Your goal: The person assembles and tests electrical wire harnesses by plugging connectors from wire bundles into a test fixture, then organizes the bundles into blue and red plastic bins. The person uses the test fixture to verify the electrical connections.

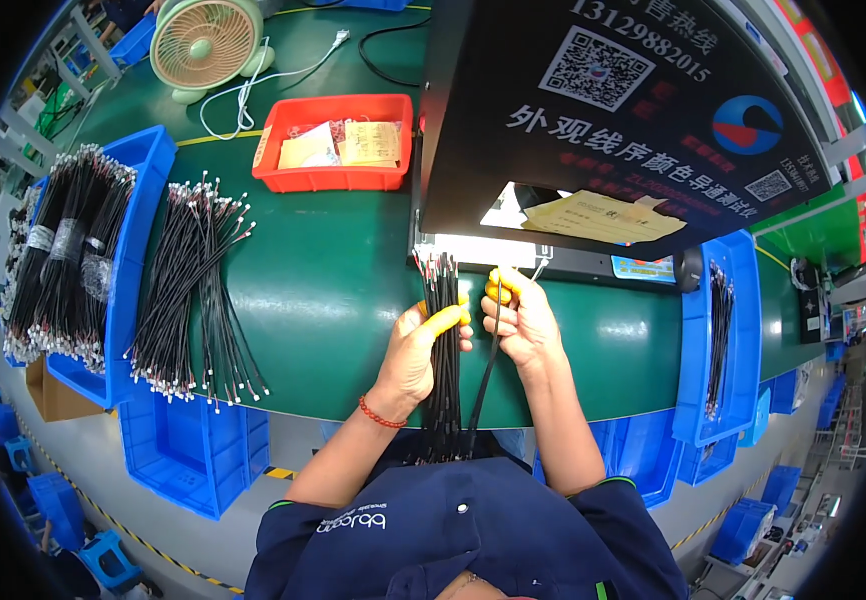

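My left hand (415, 350), with yellow finger covers on its thumb and fingertips, is wrapped round a bundle of thin black cables (443, 385). The bundle runs toward my body, and its small connector ends fan out at the far end, close to the lit opening of a black box-shaped machine (523, 245). Just right of the bundle, my right hand (523, 322) pinches one black cable (486, 375) between thumb and finger, also in yellow covers. Its light-coloured end sticks out beyond my fingers near the machine.
Loose black cables (198, 290) lie left on the green table (303, 350). Beyond them, a blue bin (148, 220) holds tied bundles. A red tray (333, 180) with papers and a fan (208, 45) stand farther back. On the right, another blue bin (693, 400) contains cables.
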Available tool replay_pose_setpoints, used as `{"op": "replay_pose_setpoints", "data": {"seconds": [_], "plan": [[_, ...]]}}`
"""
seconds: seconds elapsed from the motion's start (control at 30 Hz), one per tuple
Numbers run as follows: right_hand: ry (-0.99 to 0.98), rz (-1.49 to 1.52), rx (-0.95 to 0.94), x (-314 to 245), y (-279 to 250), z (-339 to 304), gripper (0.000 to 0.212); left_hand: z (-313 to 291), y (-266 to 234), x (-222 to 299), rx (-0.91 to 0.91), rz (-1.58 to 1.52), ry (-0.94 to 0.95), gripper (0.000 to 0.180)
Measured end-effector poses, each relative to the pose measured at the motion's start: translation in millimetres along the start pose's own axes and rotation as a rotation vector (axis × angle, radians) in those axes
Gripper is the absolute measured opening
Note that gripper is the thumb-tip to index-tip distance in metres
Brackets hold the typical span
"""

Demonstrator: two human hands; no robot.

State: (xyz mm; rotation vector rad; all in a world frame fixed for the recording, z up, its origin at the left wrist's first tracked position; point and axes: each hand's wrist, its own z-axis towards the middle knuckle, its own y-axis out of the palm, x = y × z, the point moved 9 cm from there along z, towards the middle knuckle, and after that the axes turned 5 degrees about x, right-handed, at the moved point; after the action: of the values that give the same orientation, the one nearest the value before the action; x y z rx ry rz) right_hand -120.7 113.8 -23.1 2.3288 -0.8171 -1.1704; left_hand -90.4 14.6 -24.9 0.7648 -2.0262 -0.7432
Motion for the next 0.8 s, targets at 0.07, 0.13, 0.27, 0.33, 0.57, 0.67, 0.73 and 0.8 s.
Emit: {"op": "replay_pose_setpoints", "data": {"seconds": [0.07,0.13,0.27,0.33,0.57,0.67,0.73,0.8], "plan": [[0.030,0.065,-0.057,4,-1,4,0.016,-1,2,1,0.000,0.028,0.010,0.011],[-0.007,0.082,-0.007,6,-5,8,0.017,-1,3,1,0.000,0.056,0.018,0.011],[-0.057,0.093,0.156,4,-2,3,0.017,1,0,0,0.016,0.089,0.027,0.013],[-0.032,0.067,0.101,4,-3,3,0.017,2,-2,-1,0.026,0.102,0.023,0.014],[-0.157,-0.372,0.044,-3,17,-17,0.014,3,-3,-1,0.038,0.146,0.041,0.016],[-0.112,-0.304,0.060,1,12,-13,0.014,3,-3,-3,0.028,0.121,0.026,0.016],[0.006,-0.093,-0.013,5,2,-2,0.016,2,0,-3,0.008,0.089,0.021,0.015],[0.032,-0.017,-0.018,6,-1,2,0.016,1,0,-4,0.022,0.116,0.016,0.014]]}}
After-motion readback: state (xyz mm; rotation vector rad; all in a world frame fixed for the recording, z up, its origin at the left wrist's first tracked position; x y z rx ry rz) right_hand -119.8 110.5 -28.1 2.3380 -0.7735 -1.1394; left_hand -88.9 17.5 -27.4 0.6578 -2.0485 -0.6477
